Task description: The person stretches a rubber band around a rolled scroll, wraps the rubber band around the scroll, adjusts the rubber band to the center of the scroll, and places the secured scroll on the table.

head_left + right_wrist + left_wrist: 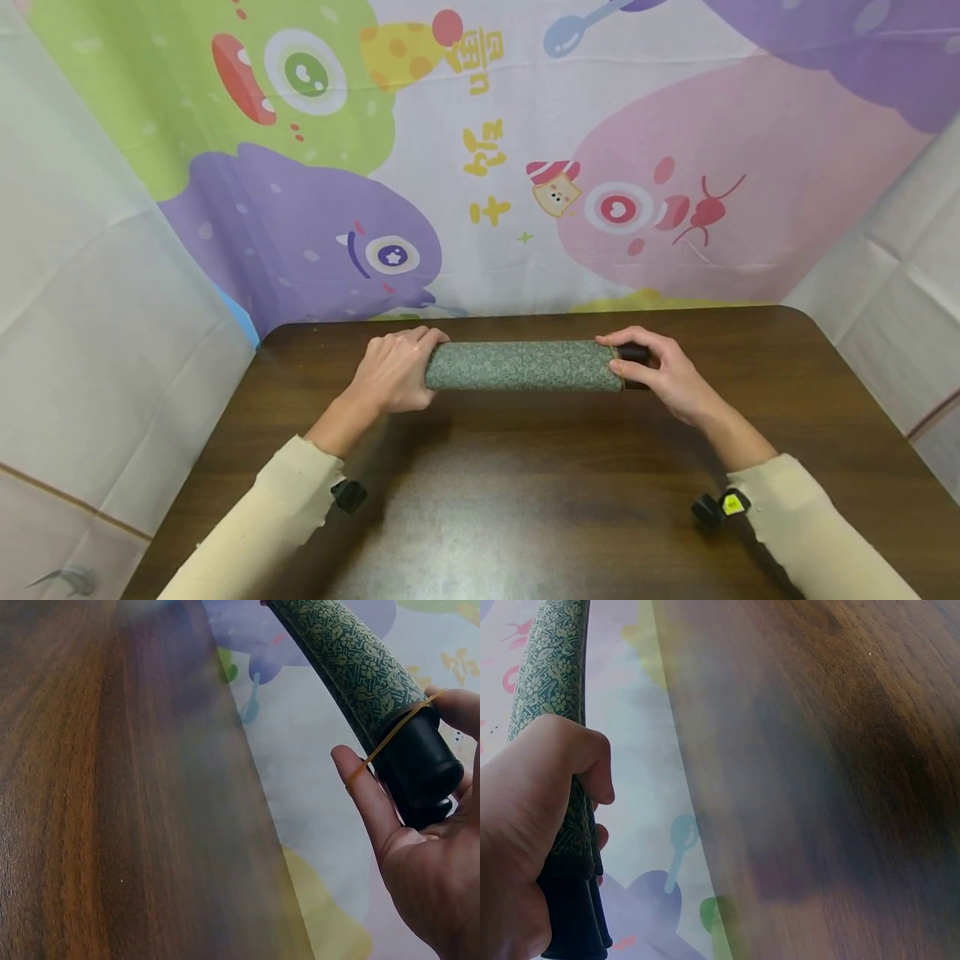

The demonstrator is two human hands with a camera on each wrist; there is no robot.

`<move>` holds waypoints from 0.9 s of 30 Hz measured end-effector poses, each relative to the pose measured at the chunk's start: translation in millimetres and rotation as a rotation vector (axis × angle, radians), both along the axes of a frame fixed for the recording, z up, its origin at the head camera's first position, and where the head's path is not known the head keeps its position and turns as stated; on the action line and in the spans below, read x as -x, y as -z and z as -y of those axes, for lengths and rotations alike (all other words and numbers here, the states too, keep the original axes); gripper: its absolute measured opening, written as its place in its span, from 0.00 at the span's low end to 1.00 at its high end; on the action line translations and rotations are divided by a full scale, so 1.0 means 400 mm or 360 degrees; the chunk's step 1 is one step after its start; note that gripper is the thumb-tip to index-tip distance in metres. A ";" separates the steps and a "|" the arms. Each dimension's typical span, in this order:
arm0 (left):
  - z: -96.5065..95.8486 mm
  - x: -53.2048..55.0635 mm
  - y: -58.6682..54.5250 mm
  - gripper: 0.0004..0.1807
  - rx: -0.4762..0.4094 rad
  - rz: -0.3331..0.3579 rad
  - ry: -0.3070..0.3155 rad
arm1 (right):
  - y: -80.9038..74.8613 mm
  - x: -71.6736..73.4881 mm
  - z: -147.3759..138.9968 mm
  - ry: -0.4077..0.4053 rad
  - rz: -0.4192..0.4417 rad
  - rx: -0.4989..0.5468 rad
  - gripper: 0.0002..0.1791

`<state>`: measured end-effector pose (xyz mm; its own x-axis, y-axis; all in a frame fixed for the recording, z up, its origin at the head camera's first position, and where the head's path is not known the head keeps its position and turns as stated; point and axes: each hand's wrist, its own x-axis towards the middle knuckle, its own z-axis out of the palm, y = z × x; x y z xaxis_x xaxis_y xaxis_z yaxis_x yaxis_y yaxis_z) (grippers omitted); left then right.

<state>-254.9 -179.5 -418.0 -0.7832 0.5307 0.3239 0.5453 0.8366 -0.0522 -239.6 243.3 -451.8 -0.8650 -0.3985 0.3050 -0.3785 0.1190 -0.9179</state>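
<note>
A rolled scroll (525,367) covered in green floral-patterned cloth is held level above the table, with black roller ends (424,761) sticking out. My left hand (397,367) grips the scroll's left end, its fingers curled round the cloth and the black knobs below it in the left wrist view. At the other end, a thin yellowish rubber band (388,739) crosses the scroll where cloth meets black. My right hand (667,375) holds this band stretched between thumb and fingertip, the fingers spread around the roller ends. The far side of the scroll is hidden.
Beneath the hands lies a dark brown wooden table (480,500). Behind its far edge hangs a cloth (510,275) printed with cartoon monsters. Pale sheets (105,275) stand along both sides. Each wrist carries a small black camera (348,496).
</note>
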 end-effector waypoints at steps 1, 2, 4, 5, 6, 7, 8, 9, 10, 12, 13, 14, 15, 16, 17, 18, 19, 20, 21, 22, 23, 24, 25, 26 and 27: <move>0.000 0.000 0.000 0.39 -0.0002 -0.0001 0.0001 | -0.001 0.000 0.001 0.0000 0.0004 -0.0001 0.16; 0.000 0.000 0.000 0.39 -0.0001 -0.0003 0.0000 | -0.002 -0.001 0.001 0.0002 0.0003 -0.0002 0.17; -0.001 0.000 0.000 0.39 -0.0001 -0.0004 -0.0002 | -0.002 -0.002 0.003 0.0004 0.0007 -0.0005 0.18; -0.001 0.000 0.000 0.39 0.0000 -0.0003 -0.0004 | -0.002 -0.002 0.003 0.0009 0.0010 -0.0008 0.18; -0.001 0.000 0.000 0.39 -0.0001 -0.0003 -0.0006 | -0.002 -0.003 0.003 0.0014 0.0013 -0.0007 0.18; -0.001 0.000 -0.001 0.39 -0.0001 -0.0003 -0.0007 | -0.001 -0.003 0.003 0.0018 0.0012 -0.0007 0.18; -0.001 0.000 -0.001 0.39 0.0000 -0.0004 -0.0008 | 0.000 -0.003 0.004 0.0023 0.0007 -0.0007 0.18; -0.001 0.000 -0.001 0.39 -0.0001 -0.0003 -0.0007 | 0.001 -0.003 0.004 0.0027 0.0006 -0.0007 0.18; -0.002 0.000 -0.001 0.39 -0.0002 -0.0002 -0.0007 | 0.001 -0.003 0.004 0.0031 0.0005 -0.0007 0.17; -0.001 -0.001 -0.001 0.39 -0.0002 -0.0003 -0.0007 | 0.002 -0.004 0.005 0.0033 0.0002 -0.0010 0.17; -0.001 -0.001 0.000 0.38 0.0000 -0.0002 -0.0008 | 0.003 -0.004 0.005 0.0032 0.0003 -0.0015 0.17; -0.001 -0.001 0.000 0.38 0.0000 0.0000 -0.0009 | 0.003 -0.004 0.005 0.0031 0.0006 -0.0018 0.17; -0.001 -0.002 0.000 0.38 0.0001 -0.0001 -0.0009 | 0.003 -0.005 0.004 0.0032 0.0011 -0.0024 0.17; -0.001 -0.002 0.000 0.38 0.0003 0.0000 -0.0010 | 0.003 -0.005 0.004 0.0033 0.0012 -0.0030 0.17; -0.001 -0.002 0.000 0.38 0.0003 -0.0001 -0.0010 | 0.002 -0.006 0.004 0.0033 0.0014 -0.0036 0.17; -0.001 -0.002 0.001 0.38 0.0003 -0.0001 -0.0008 | 0.002 -0.007 0.004 0.0033 0.0013 -0.0039 0.17; -0.001 -0.002 0.001 0.39 0.0002 -0.0002 -0.0006 | 0.001 -0.008 0.004 0.0034 0.0014 -0.0042 0.17; -0.001 -0.002 0.001 0.39 0.0001 -0.0004 -0.0005 | 0.000 -0.009 0.003 0.0036 0.0015 -0.0041 0.17; -0.001 -0.002 0.001 0.39 0.0001 -0.0006 -0.0004 | 0.000 -0.009 0.003 0.0038 0.0011 -0.0038 0.17; -0.001 -0.002 0.001 0.39 -0.0001 -0.0005 -0.0003 | 0.000 -0.009 0.003 0.0035 0.0006 -0.0027 0.17; -0.001 -0.001 0.002 0.39 -0.0002 -0.0005 -0.0003 | 0.000 -0.009 0.003 0.0029 0.0004 -0.0011 0.18; -0.001 -0.001 0.002 0.38 -0.0003 -0.0003 -0.0002 | 0.000 -0.008 0.003 0.0021 0.0000 0.0008 0.20; -0.001 -0.001 0.002 0.38 -0.0003 -0.0001 -0.0003 | 0.001 -0.007 0.003 0.0005 0.0004 0.0036 0.21; -0.002 -0.001 0.002 0.38 -0.0003 0.0003 -0.0004 | 0.001 -0.006 0.002 -0.0013 0.0003 0.0066 0.23; -0.002 -0.001 0.003 0.38 -0.0004 0.0006 -0.0004 | 0.002 -0.005 0.001 -0.0032 0.0004 0.0097 0.24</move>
